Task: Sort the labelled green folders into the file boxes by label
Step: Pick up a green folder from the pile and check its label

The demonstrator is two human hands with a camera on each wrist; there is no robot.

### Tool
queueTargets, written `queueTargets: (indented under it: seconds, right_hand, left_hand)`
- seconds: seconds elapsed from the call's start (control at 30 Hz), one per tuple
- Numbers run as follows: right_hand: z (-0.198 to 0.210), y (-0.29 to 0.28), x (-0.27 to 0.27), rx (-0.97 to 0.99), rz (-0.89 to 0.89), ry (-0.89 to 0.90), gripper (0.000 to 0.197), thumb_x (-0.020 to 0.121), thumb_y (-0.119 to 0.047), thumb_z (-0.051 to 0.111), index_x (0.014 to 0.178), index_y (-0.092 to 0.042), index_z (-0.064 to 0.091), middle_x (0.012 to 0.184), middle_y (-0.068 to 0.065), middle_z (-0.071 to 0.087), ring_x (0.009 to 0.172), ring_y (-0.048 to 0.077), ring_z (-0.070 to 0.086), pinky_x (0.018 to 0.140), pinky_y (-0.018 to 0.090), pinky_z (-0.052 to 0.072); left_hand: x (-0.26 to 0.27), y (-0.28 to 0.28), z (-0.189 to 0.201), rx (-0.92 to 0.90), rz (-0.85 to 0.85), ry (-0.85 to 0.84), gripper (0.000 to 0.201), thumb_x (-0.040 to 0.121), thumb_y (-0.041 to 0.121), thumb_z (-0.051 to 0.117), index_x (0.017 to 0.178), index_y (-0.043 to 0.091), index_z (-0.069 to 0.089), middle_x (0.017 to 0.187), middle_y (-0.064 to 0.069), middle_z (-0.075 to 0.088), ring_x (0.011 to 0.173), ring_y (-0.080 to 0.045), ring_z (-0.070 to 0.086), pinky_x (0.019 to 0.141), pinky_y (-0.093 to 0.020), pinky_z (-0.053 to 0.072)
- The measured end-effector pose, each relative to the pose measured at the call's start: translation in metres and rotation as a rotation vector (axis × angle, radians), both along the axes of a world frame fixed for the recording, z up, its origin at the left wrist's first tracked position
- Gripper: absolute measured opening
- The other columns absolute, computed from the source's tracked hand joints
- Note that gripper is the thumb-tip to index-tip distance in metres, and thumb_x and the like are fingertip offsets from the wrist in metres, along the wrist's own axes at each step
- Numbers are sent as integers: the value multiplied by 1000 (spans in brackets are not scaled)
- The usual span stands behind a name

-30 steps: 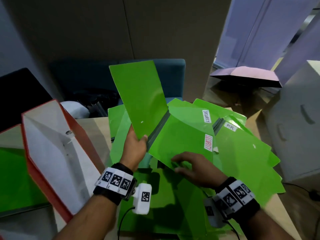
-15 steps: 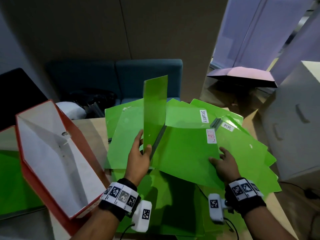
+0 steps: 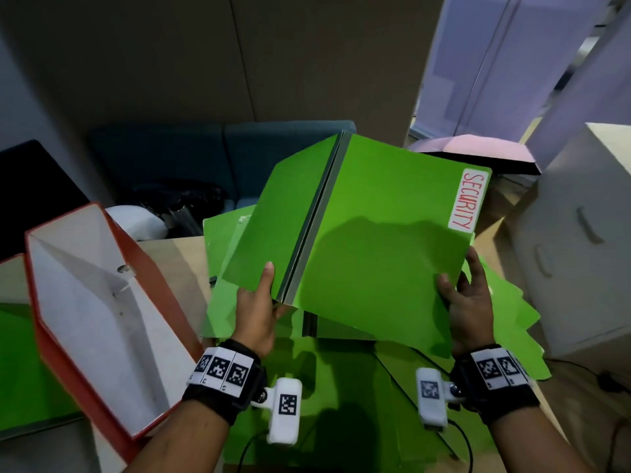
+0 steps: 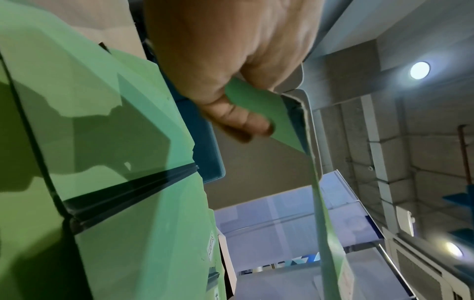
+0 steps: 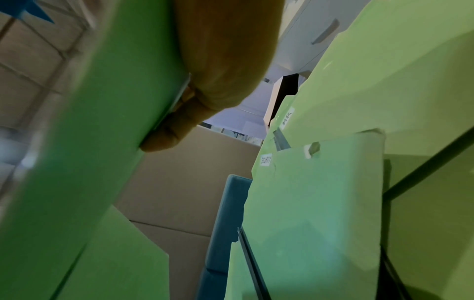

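Note:
A green folder (image 3: pixel 375 247) with a grey spine and a white SECURITY label (image 3: pixel 469 199) is lifted above the pile, tilted toward me. My left hand (image 3: pixel 259 308) grips its lower edge near the spine, thumb on top. My right hand (image 3: pixel 467 302) pinches its lower right corner. In the left wrist view the left hand (image 4: pixel 231 97) pinches the folder's edge (image 4: pixel 261 109). In the right wrist view the right hand (image 5: pixel 205 97) clamps the folder (image 5: pixel 89 142). Several more green folders (image 3: pixel 341 404) lie spread on the table below, with SECURITY and HR labels showing in the right wrist view.
An open red file box (image 3: pixel 102 319) with a white inside stands at the left, beside another box holding green folders (image 3: pixel 20 353). A white drawer cabinet (image 3: pixel 580 240) stands at the right. A blue sofa (image 3: pixel 222 155) sits behind the wooden table (image 3: pixel 177 261).
The SECURITY folder was half open on the pile; now it is raised off the pile, held by both hands. My right hand moved from its right edge to its lower right corner.

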State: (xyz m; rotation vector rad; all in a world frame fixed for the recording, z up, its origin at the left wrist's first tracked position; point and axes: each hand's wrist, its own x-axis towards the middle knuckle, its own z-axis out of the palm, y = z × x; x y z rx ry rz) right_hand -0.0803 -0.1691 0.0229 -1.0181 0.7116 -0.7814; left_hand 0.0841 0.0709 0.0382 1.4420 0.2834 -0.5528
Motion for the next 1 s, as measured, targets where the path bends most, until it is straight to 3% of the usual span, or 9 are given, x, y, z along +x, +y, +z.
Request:
queueTargets:
  seconds: [0.07, 0.23, 0.37, 0.47, 0.6, 0.7, 0.8, 0.87, 1.0]
  right_hand:
    - [4, 0, 3, -10, -5, -30, 89, 52, -26, 76, 135, -37, 47, 117, -2, 68, 114, 22, 61, 94, 47, 50]
    - [1, 1, 18, -99, 78, 17, 69, 81, 8, 59, 135, -33, 46, 112, -3, 70, 101, 12, 66, 78, 25, 56]
    - [-1, 10, 30, -124, 116, 35, 65, 86, 12, 55, 128, -38, 51, 130, 10, 59, 113, 22, 61, 89, 39, 55]
    - [0, 12, 42, -189, 107, 84, 64, 85, 6, 61, 131, -37, 49, 126, 8, 61, 108, 17, 63, 90, 41, 54]
    - [-4, 13, 57, -443, 173, 274, 64, 86, -7, 66, 141, -28, 40, 127, 6, 59, 111, 18, 59, 92, 38, 52]
    - [-12, 9, 70, -624, 267, 533, 56, 91, -28, 62, 142, -25, 39, 137, 6, 47, 122, 23, 49, 100, 42, 44]
    - [-11, 14, 85, -493, 330, 604, 52, 95, -40, 52, 142, -21, 40, 141, 11, 45, 126, 26, 46, 105, 46, 40]
    - [-5, 23, 98, -438, 332, 528, 45, 97, -31, 51, 139, -17, 43, 134, 11, 53, 119, 24, 51, 103, 45, 42]
    - [14, 50, 130, -549, 407, 290, 36, 95, -9, 52, 131, -14, 52, 121, 5, 63, 112, 21, 58, 101, 43, 45]
  left_hand:
    - [-1, -1, 3, 1, -109, 23, 75, 91, 51, 53, 150, 13, 27, 150, -12, 32, 106, -23, 51, 86, -32, 50]
    - [6, 5, 8, 151, -170, -155, 69, 93, 63, 40, 147, 20, 36, 154, -3, 35, 137, -21, 36, 114, -48, 29]
    - [7, 8, 26, -19, -356, -213, 75, 83, 78, 34, 125, 23, 62, 125, -5, 66, 119, -21, 60, 106, -48, 41]
    - [7, 11, 35, -73, -401, -276, 71, 84, 71, 50, 131, 19, 58, 131, -6, 61, 124, -23, 56, 108, -52, 37]
    - [3, 10, 40, -43, -408, -434, 31, 94, 25, 56, 124, 16, 58, 116, 6, 69, 111, -7, 62, 97, -30, 48]
    - [-4, 14, 42, -93, -411, -455, 28, 97, 6, 48, 122, 16, 57, 107, 9, 71, 103, -2, 63, 87, -18, 49]
    - [-3, 24, 34, -126, -388, -389, 33, 95, 3, 50, 125, 17, 54, 114, 5, 68, 110, -8, 61, 100, -31, 45]
    - [-3, 36, 32, -133, -371, -367, 40, 87, 9, 63, 126, 17, 55, 116, 2, 68, 113, -17, 61, 101, -41, 45]
    - [-1, 69, 46, -65, -211, -473, 41, 74, 39, 77, 110, 24, 65, 104, 7, 73, 107, -21, 65, 89, -36, 51]
